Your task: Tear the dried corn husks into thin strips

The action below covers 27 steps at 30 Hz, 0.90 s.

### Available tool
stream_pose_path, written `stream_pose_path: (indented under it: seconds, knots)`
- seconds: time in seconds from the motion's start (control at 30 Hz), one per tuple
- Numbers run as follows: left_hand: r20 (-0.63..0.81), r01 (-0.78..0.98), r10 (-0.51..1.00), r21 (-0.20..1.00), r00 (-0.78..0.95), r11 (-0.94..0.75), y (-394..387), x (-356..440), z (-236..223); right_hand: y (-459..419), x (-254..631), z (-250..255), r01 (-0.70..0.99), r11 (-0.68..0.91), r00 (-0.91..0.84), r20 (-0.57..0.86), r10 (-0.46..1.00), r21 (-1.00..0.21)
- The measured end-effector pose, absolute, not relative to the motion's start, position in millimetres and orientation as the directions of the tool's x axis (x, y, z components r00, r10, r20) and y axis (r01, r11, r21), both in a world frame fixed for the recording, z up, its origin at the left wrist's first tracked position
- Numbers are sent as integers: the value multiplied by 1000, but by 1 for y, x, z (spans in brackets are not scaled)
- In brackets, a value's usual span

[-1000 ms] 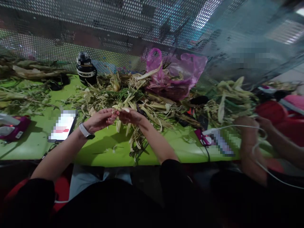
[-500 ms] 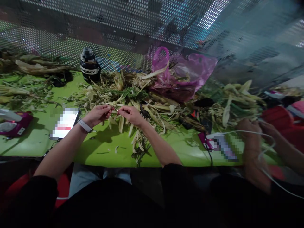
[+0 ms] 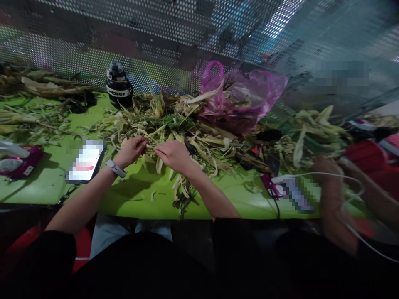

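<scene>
Head view: left hand and right hand bend inward above dried leaves, fingers together, anything pinched indiscernible.

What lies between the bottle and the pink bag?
In the head view, a heap of pale husks lies between the bottle and the bag.

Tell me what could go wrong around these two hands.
The phone lies close beside the left forearm, so pulling back the left hand might nudge it. Leafy strips trail to the front edge of the table near the right forearm, which could sweep some off.
</scene>
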<state>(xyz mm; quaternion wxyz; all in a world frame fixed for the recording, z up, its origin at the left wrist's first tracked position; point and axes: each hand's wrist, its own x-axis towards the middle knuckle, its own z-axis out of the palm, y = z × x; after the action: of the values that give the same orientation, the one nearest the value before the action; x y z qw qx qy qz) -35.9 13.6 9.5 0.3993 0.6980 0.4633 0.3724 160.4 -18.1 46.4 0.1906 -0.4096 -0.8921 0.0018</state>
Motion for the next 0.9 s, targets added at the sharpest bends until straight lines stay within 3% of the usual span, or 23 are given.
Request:
stream_pose_path:
  seconds: [0.07,0.13,0.2,0.3,0.4,0.5,0.6,0.77,0.9]
  knots:
    - [194,423,945,857,265,-294,13,-36,9,-20,160,47,754,656,-591,415,691,-19]
    - [219,434,939,842,267,-320,12,-36,10,-21,161,48,761,648,-578,492,651,35]
    - [223,406,933,854,283,-327,12,-37,11,-19,162,47,722,691,-614,493,617,36]
    - [196,391,941,871,276,-296,11,-37,12,-16,162,44,669,743,-679,384,626,-28]
    - [187,452,950,845,252,-286,11,-36,13,-16,162,42,683,726,-674,308,671,-86]
    - [201,537,949,787,244,-304,10,-34,14,-19,165,46,679,733,-693,288,661,-49]
    - [266,635,923,670,279,-385,8,-32,15,-22,170,55,690,724,-696,284,659,10]
    - [288,726,786,304,546,-616,-4,-27,16,-30,175,72,689,721,-700,322,637,71]
    - [204,562,613,257,764,-786,-21,-21,22,-26,184,77,690,724,-663,381,644,-23]
